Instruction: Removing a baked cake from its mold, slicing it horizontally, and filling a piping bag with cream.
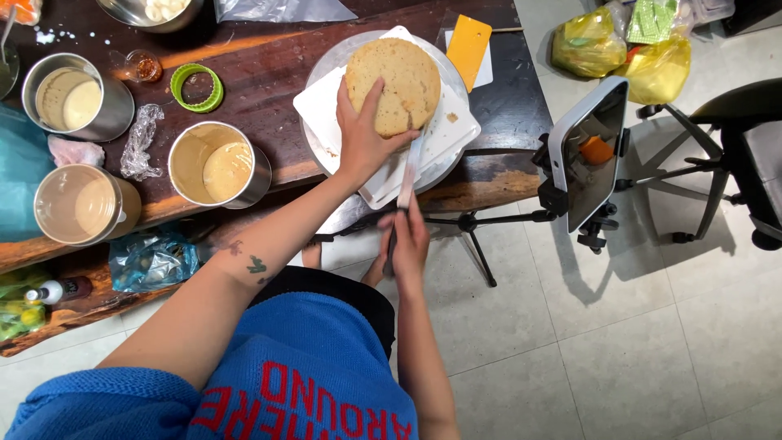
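A round golden sponge cake (401, 80) lies on a white square board (456, 134), which rests on a grey round turntable (334, 57) at the edge of a dark wooden table. My left hand (364, 134) lies flat on the cake's near side, fingers spread over its top. My right hand (407, 240) grips the handle of a long knife (410, 167); its blade points away from me and meets the cake's near edge.
Three metal tins (220, 163) (77, 94) (80, 204) holding pale batter stand at left, with a green round cutter (196, 87) and crumpled plastic wrap (140, 143). A yellow scraper (467, 45) lies behind the cake. A phone on a tripod (588, 155) stands right, beside an office chair (733, 155).
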